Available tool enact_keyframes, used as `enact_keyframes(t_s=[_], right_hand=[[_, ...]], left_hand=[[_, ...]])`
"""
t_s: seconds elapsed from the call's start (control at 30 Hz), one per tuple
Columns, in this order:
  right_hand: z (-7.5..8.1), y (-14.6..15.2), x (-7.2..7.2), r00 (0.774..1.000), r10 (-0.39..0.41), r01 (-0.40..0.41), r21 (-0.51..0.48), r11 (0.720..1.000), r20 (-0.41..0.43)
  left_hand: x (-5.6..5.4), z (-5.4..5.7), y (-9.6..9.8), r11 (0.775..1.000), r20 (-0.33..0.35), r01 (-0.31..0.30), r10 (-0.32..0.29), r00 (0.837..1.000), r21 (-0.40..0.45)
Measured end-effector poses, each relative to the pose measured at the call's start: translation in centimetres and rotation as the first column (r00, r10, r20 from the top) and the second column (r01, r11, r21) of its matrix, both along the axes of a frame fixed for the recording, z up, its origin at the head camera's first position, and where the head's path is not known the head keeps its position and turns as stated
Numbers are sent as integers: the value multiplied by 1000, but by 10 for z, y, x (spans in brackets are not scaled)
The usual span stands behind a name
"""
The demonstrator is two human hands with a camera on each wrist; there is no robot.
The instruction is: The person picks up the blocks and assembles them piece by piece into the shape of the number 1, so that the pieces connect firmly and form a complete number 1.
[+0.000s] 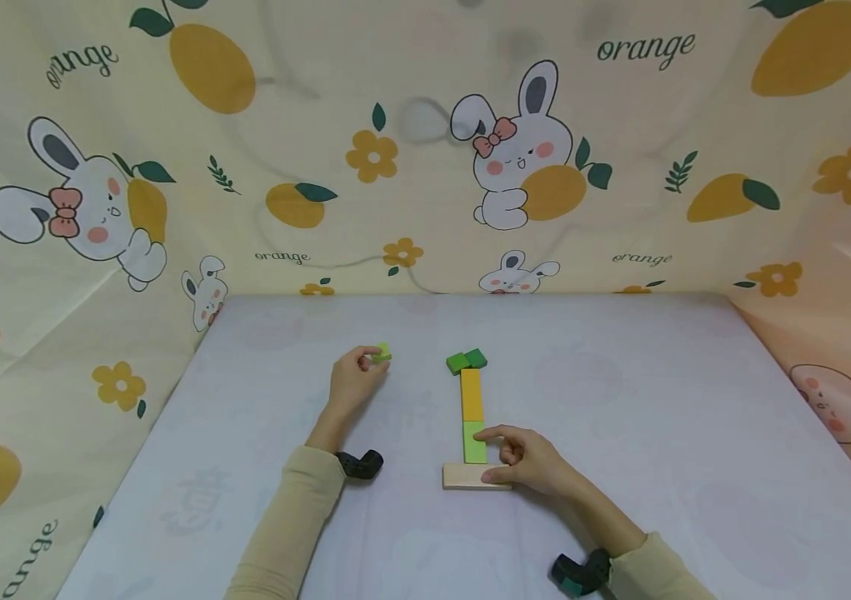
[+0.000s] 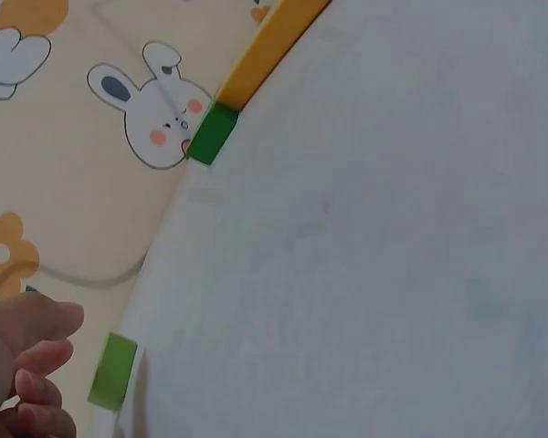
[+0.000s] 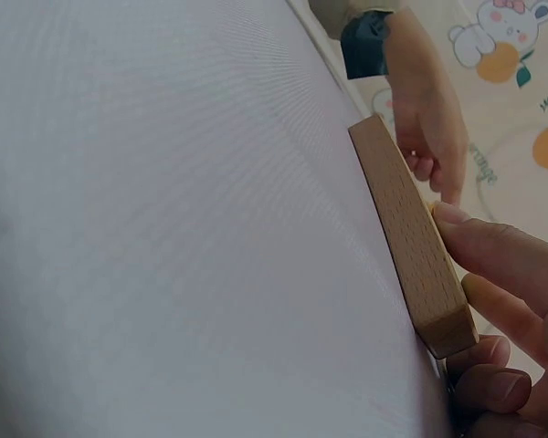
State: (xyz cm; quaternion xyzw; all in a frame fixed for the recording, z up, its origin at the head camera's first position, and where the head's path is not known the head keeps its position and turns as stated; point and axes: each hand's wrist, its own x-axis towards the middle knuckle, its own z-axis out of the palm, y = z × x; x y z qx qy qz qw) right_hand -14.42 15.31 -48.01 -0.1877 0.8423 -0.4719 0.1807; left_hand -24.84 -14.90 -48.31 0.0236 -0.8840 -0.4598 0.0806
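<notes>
By the left hand (image 1: pixel 356 379) is a small light green block (image 1: pixel 384 350). In the left wrist view this green block (image 2: pixel 114 370) stands beside the loosely bent fingers, a narrow gap away. The right hand (image 1: pixel 533 462) has its thumb on the long wooden block (image 1: pixel 463 477), near its right end. Its index fingertip touches the light green block (image 1: pixel 474 450) just beyond, and the other fingers are curled. In the right wrist view, the thumb lies on the wooden block's (image 3: pixel 406 228) upper edge. A yellow block (image 1: pixel 473 394) continues the row away from the wooden block.
Two darker green blocks (image 1: pixel 458 362) sit at the far end of the row, turned at angles. All lie on a white tabletop (image 1: pixel 620 392). Behind and beside it hangs a cloth (image 1: pixel 395 67) printed with rabbits and oranges. Each wrist wears a black camera (image 1: pixel 361 465).
</notes>
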Motion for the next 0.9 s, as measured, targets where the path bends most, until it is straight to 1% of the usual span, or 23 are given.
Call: enact_keyframes(t_s=[0.13, 0.27, 0.5, 0.77, 0.9], right_hand=[[0, 0, 0, 1000, -1, 1, 1, 1000, 6], [-2, 0, 0, 1000, -1, 1, 0, 1000, 9], [-2, 1, -1, 1000, 3, -3, -2, 1000, 9], [-3, 2, -1, 1000, 3, -3, -11, 1000, 15], [-3, 1, -1, 1000, 3, -3, -12, 1000, 19]], left_hand=[[-3, -1, -3, 1000, 26, -17, 17, 1000, 0], [-7, -2, -8, 1000, 57, -18, 18, 998, -10], [-14, -4, -14, 998, 117, 17, -11, 993, -53], [-16, -3, -16, 991, 145, 37, -19, 989, -126], [-15, -2, -15, 986, 160, 36, -9, 987, -161]])
